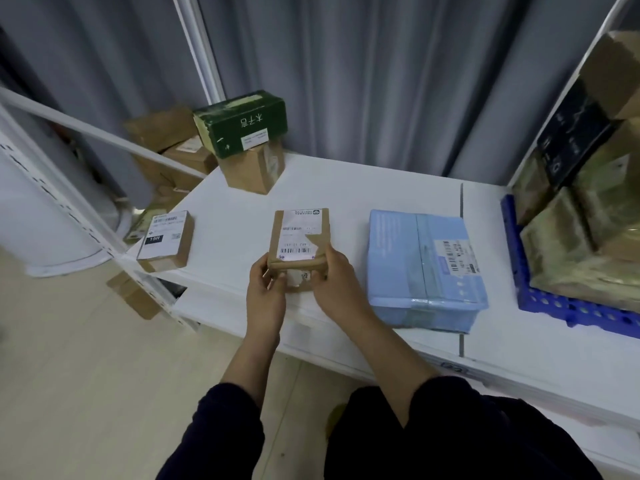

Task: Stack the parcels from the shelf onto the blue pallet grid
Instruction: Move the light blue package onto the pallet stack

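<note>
Brown cardboard, with a white printed label on top, makes the small flat parcel (298, 239) at the front middle of the white shelf (346, 188). The left hand (265, 292) and the right hand (337, 284) both grip its near end, fingers closed around the edge. Just right of it lies a light blue parcel (426, 268) in shiny plastic wrap, rectangular and larger. At the far right, the blue pallet grid (540, 303), hard plastic with many holes, carries a stack of parcels (588, 216) in glossy film. At left sits a small labelled box (166, 240); behind, a dark green box (242, 123) rests on a brown carton (252, 171).
</note>
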